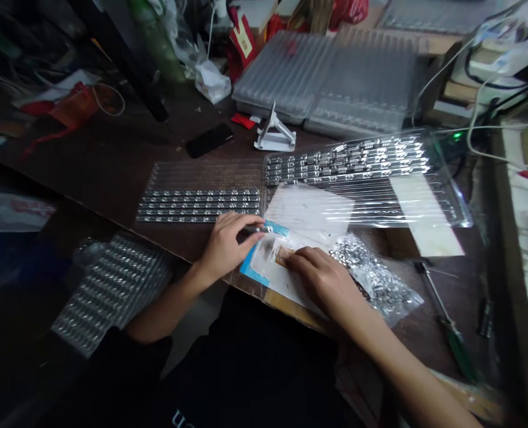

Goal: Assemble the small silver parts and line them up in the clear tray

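My left hand (228, 242) holds a small dark metal part (264, 229) between thumb and fingertips, above a blue-edged white pad (255, 274). Its exact kind is too small to make out. My right hand (319, 274) has its fingers bent together at a small brown block (283, 255) on the pad; the fingertips are partly hidden. Beside my right hand, a clear plastic bag (379, 279) is full of loose shiny metal pieces. Left of the pad, a clear ribbed tray (201, 176) carries several rows of small metal parts (196, 206).
Another clear tray (370, 205) holds metal parts at the right. Behind stand stacked clear trays (285, 71), a white stand (275, 134) and a black phone (210, 140). A green-handled screwdriver (457, 351) lies at right. More filled trays (107, 291) sit below the table edge.
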Demonstrator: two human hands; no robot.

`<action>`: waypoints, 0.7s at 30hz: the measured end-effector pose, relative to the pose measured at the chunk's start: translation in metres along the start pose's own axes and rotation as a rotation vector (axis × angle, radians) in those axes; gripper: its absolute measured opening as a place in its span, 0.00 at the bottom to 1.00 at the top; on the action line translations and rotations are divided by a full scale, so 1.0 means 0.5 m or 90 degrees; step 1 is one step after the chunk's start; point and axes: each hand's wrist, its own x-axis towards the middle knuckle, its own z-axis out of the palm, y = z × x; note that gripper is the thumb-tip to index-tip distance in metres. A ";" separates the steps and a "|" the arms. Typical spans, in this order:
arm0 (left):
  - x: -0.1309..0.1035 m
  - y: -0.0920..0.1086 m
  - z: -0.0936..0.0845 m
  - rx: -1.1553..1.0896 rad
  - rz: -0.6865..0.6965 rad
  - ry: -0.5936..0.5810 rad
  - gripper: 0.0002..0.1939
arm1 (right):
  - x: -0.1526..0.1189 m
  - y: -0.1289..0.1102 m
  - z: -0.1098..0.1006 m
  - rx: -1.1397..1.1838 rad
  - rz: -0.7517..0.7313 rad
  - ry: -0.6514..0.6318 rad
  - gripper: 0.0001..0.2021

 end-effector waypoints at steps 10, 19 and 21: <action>0.186 -0.136 -0.013 0.083 -0.019 -0.042 0.05 | -0.006 0.006 -0.012 0.005 -0.004 0.055 0.18; 0.208 -0.138 -0.021 0.253 -0.043 -0.175 0.07 | -0.066 0.086 -0.054 0.013 0.070 0.003 0.15; 0.207 -0.125 -0.033 0.279 -0.057 -0.190 0.09 | -0.074 0.103 -0.048 -0.009 0.098 -0.011 0.13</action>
